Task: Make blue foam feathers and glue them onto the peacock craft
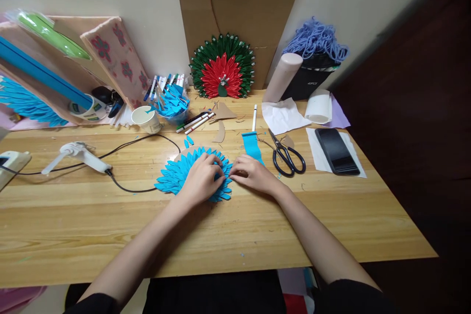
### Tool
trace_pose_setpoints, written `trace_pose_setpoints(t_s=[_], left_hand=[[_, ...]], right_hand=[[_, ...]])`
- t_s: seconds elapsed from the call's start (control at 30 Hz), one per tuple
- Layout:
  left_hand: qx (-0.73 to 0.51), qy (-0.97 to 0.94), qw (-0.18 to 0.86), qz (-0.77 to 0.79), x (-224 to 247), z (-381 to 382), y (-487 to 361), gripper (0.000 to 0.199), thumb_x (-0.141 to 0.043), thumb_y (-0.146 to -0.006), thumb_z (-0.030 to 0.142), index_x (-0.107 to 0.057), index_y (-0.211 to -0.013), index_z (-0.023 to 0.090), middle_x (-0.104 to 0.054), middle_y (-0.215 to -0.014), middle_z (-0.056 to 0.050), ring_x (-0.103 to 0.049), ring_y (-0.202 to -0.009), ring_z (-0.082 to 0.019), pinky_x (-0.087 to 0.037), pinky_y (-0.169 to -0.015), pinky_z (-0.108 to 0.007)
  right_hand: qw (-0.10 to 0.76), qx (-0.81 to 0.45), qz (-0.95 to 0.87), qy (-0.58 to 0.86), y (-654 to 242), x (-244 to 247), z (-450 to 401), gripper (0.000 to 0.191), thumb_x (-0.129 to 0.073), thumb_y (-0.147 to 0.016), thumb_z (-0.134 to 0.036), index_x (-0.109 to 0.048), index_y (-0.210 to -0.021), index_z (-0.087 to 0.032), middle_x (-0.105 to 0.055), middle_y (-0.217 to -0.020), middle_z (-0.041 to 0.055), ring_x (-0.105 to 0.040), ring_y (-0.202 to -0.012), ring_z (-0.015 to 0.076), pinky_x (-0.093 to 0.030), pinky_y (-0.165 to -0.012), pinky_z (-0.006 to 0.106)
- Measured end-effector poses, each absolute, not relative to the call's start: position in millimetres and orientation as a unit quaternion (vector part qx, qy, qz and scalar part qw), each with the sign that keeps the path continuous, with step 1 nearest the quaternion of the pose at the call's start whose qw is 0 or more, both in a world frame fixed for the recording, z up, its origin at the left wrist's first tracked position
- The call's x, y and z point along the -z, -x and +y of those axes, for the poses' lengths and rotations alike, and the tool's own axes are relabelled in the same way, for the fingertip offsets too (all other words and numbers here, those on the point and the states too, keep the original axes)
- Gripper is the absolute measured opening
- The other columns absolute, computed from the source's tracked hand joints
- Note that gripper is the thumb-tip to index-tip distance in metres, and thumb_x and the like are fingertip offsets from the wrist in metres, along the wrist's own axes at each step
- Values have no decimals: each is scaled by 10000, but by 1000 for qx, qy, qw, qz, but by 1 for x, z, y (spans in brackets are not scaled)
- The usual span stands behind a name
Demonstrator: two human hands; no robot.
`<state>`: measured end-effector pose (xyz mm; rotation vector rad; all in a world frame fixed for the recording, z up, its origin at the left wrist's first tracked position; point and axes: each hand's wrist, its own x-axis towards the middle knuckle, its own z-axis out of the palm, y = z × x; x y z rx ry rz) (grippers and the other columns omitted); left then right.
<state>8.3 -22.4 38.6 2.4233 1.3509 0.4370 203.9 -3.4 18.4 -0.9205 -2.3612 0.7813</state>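
A fan-shaped piece of layered blue petals (176, 174) lies on the table in front of me, with a bare strip of its brown backing showing along the far edge. My left hand (206, 175) rests over it, fingers curled and closed on the petals. At the fan's right edge my right hand (252, 172) pinches a petal tip between thumb and fingers; the fingers partly cover it. Behind the right hand lies a strip of blue material (251, 144). Two loose blue petals (189, 141) sit just beyond the fan.
Black-handled scissors (289, 158) and a phone (337, 151) lie to the right. A white glue gun (84, 156) with a black cord is left. Behind stand a paper cup (146, 119), a tub of blue pieces (173, 105) and a green-and-red peacock fan (222, 68) against cardboard (253, 10).
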Motion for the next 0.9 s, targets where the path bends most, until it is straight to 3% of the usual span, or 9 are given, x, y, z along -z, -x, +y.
trace_pose_setpoints(t_s=[0.43, 0.9], left_hand=[[-164, -834, 195, 489, -34, -20, -6, 140, -549, -787, 223, -673, -730, 192, -623, -927, -39, -506, -885, -213, -408, -814, -374], [-192, -811, 254, 492, -29, -18, -2, 114, -561, -772, 193, -659, -829, 202, -608, -917, -36, -512, -900, -206, -406, -820, -353]], right_hand=[[193, -92, -934, 288, -192, -14, -4, 183, -439, -849, -147, -601, -764, -164, -595, -788, 82, -501, -778, 192, -449, -684, 308], [236, 63, -940, 238, -192, -8, -6, 194, -428, -853, -143, -573, -724, -154, -569, -710, 65, -486, -723, 184, -435, -632, 298]])
